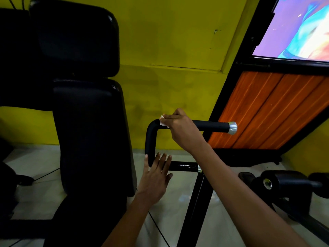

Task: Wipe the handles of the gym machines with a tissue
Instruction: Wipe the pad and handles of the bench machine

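Right hand: fingers curled over the top of the handle, clamping a small wad of white tissue against the black grip near the bend. Only a scrap of tissue shows, at the fingertip side, left of the knuckles; the rest is hidden under the palm.

Left hand: fingers straight and slightly spread, holding nothing. Fingertips reach the lower bar at its corner with the upright section; contact vs. hovering cannot be resolved.

Step in hand (judgement): wiping the upper horizontal grip. To do it well, keep the tissue wrapped around the tube rather than only on top, and draw it along the full length to the silver end cap, twisting so the underside is covered too. The left hand could steady the frame.

Tissue position: at the bend end of the handle, so most of the grip lies uncovered to the right of the fingers.

Outward: black padded seat back to the left, yellow wall behind.
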`<state>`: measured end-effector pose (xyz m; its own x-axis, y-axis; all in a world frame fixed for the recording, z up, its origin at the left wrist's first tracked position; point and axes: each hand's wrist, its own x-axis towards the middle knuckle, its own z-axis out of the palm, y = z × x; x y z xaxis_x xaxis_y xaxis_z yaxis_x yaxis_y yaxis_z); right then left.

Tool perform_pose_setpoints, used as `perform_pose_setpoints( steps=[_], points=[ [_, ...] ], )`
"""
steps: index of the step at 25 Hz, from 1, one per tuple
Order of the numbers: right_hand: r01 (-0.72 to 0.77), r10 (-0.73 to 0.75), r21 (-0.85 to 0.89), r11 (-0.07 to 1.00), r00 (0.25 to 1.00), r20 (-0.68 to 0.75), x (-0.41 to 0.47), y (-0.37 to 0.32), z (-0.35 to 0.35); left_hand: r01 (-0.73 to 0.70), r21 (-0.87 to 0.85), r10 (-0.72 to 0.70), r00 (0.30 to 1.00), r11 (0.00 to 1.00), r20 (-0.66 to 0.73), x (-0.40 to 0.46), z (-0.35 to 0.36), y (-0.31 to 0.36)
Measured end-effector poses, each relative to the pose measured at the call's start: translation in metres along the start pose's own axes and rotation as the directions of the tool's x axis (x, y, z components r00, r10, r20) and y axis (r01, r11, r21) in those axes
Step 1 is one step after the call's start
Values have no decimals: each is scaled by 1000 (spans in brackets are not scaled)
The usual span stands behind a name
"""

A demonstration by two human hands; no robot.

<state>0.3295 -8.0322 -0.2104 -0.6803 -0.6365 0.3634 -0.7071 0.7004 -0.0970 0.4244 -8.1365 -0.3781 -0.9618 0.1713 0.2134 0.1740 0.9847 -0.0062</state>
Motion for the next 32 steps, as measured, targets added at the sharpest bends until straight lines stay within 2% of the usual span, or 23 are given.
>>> perform_pose_setpoints(
  steps=[6,11,20,24,32],
  points=[
    [71,-71,-34,997,997,8,5,-19,0,6,-44,-8,999,999,-41,0,0,5],
    [59,-52,-128,990,997,57,3,-21,-6,1,-27,-2,1000,1000,-15,0,-3,3],
    [-152,148,-39,988,985,-84,-39,34,-17,9,57,-9,1000,998,8,-2,-3,2],
    [-210,197,-83,974,969,-148,-58,54,-28,3,51,-4,1000,999,13,-2,-4,2],
    [-455,416,-165,875,881,-225,-88,88,-37,-23,40,22,1000,999,3,-4,-3,-1]
  ],
)
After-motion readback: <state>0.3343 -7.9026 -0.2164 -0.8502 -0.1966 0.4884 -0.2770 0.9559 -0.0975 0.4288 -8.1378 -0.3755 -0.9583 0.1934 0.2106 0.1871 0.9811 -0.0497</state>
